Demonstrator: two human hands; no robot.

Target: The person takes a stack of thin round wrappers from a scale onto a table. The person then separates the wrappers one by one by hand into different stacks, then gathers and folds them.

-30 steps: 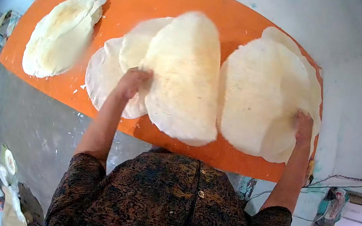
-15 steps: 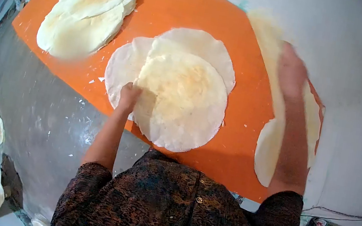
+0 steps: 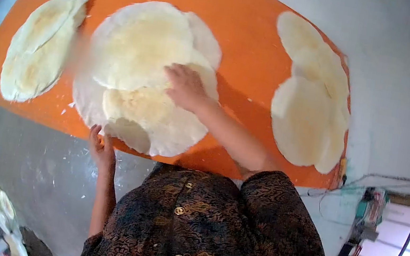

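In the middle of the orange board lies a pile of thin, pale flatbreads overlapping one another. A round flatbread (image 3: 146, 43) with a faint tan centre lies on top, toward the pile's upper left. My right hand (image 3: 186, 86) reaches across the pile, fingers stretched over the lower right edge of that top round. Below it shows another flatbread (image 3: 138, 107), browned in the middle, with a shadow on its lower part. Near the pile's lower left edge is my left hand (image 3: 101, 145), its thumb and fingers apart and holding nothing.
The pile rests on an orange board (image 3: 250, 44). Overlapping flatbreads (image 3: 300, 121) lie along its right side, and a folded-looking stack (image 3: 41, 43) lies at its left. A grey floor-like surface (image 3: 34, 154) with white flakes borders the front left. A cable runs along the right.
My right hand has moved from the right-hand flatbreads to the central pile, where another round now lies on top. My left hand has drawn back from the pile's edge. The camera view has turned.
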